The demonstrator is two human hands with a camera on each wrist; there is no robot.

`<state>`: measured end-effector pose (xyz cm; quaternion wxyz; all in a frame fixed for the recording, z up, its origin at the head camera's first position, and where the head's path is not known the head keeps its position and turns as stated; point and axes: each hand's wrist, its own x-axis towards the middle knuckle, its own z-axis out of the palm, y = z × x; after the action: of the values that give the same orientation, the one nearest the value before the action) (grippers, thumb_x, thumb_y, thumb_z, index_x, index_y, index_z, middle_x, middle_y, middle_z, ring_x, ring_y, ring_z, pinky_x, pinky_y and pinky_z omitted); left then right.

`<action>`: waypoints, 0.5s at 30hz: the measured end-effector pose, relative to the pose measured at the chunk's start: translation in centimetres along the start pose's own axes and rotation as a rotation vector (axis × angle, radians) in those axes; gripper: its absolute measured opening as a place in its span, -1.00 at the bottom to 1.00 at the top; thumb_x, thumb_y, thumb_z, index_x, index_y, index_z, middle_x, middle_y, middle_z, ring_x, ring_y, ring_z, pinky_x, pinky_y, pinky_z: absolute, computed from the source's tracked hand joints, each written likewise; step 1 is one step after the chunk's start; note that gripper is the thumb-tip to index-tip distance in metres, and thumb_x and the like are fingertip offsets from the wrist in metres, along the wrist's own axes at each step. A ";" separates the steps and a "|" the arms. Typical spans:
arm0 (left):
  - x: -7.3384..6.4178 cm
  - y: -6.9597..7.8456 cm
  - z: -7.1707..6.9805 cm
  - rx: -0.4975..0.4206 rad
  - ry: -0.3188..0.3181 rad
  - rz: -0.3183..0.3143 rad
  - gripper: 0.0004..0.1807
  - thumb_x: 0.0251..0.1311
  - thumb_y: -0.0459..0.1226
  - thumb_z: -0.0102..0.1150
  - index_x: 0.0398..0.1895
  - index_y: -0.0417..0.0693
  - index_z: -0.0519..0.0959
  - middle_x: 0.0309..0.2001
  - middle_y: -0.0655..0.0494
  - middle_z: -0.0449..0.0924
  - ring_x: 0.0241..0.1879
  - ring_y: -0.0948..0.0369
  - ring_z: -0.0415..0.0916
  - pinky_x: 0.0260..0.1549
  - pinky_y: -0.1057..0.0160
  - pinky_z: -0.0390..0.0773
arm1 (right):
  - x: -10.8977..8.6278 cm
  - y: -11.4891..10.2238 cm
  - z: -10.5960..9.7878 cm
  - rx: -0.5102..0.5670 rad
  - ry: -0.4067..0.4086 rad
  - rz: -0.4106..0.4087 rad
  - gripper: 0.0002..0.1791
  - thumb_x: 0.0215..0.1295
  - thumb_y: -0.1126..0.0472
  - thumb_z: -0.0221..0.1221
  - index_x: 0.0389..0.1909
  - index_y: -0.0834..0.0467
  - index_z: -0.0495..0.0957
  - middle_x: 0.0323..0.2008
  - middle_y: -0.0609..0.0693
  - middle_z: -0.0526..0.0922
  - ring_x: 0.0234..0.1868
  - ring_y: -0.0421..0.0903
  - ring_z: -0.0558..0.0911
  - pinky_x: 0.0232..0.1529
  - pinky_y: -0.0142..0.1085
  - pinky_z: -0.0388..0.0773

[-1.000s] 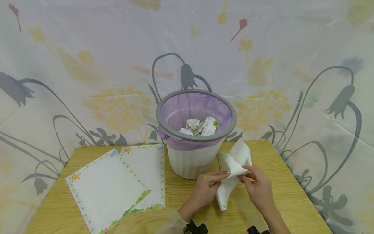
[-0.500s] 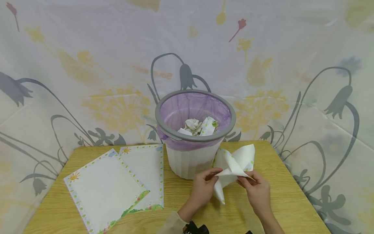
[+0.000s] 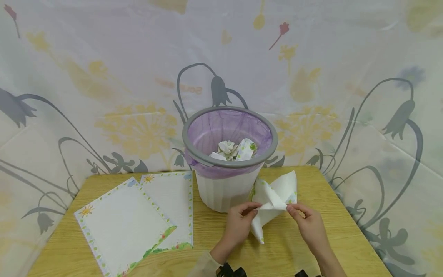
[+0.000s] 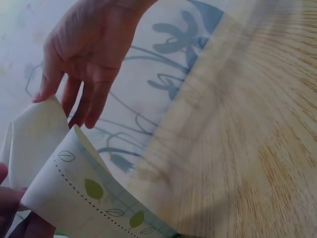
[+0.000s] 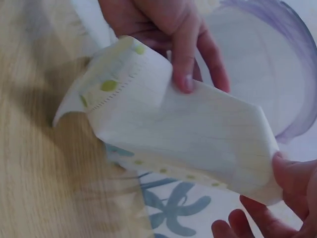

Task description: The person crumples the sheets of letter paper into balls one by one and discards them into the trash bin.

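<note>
A sheet of patterned paper (image 3: 277, 196), bent and folded into an uneven shape, is held over the table right of the bin. My left hand (image 3: 239, 223) pinches its left side between thumb and fingers. On the right side, my right hand (image 3: 309, 227) pinches a folded corner. The right wrist view shows the paper (image 5: 198, 134) stretched between both hands, its leaf border turned over at one end. In the left wrist view the right hand (image 4: 91, 54) holds the far corner by thumb and finger, the other fingers hanging loose.
A white bin (image 3: 225, 188) with a grey rim and purple liner stands at the back middle, holding crumpled paper (image 3: 227, 149). Two flat bordered sheets, a front one (image 3: 124, 223) overlapping a rear one (image 3: 176, 207), lie on the wooden table (image 3: 332, 215) at left.
The paper has been bent further, with a fold now drawn across between the hands. My right hand has shifted its grip to the fold's right corner, slightly apart from the left hand.
</note>
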<state>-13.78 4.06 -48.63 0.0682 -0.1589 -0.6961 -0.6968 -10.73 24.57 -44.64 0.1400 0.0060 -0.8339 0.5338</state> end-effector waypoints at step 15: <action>0.1 0.7 -0.2 -0.082 -0.043 -0.037 -0.61 0.25 -0.62 0.09 0.08 -0.17 0.63 -0.17 -0.13 0.70 -0.37 0.12 0.63 -0.59 0.49 0.38 | 0.3 0.4 -0.3 0.128 -0.128 0.107 -0.37 0.26 0.53 0.23 0.37 0.32 0.38 0.00 0.41 0.58 -0.16 -0.28 0.65 -0.21 -0.30 0.68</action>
<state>-13.62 3.90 -47.90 0.0338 -0.1634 -0.6710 -0.7225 -11.03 25.05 -44.81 0.0573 0.0046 -0.8044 0.5913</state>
